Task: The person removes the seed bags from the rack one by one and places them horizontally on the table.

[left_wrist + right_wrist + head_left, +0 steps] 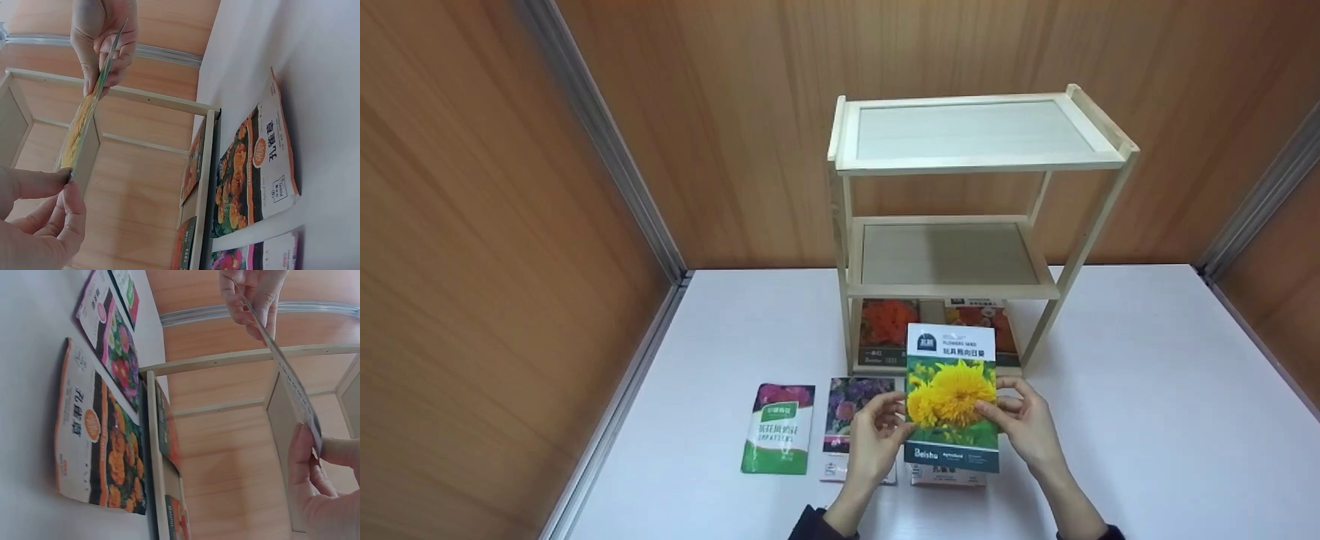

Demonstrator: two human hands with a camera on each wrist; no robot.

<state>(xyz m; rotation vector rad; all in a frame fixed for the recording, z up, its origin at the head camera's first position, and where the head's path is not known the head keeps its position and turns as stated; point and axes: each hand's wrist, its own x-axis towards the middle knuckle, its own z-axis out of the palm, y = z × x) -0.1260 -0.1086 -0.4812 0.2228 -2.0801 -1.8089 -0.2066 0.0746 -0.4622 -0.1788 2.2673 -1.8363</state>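
Brown wood-grain walls (735,135) stand behind and to both sides of a white surface (1170,390); on it is a pale wooden rack (982,168) of three tiers, its bottom shelf (877,372) bearing two red-flowered packets (889,330) side by side.

The yellow packet (952,394) is held upright above the surface, in front of the rack, its face towards the head camera; it has a white header with a dark logo, "FLOWERS SEED" and a line of Chinese characters, then two full, shaggy yellow blooms over green, and a dark band at the foot lettered "Beishu"; from the wrists it looks thin and slightly bowed.

Beneath it the orange packet (84,422) lies on the surface, mostly hidden from the head view; beside that lies the purple packet (851,412), and farther left the green packet (778,429).

The left hand (877,435) pinches the yellow packet's left edge between thumb and fingers; the right hand (1026,424) grasps the opposite edge likewise, thumb on the front, fingers behind.
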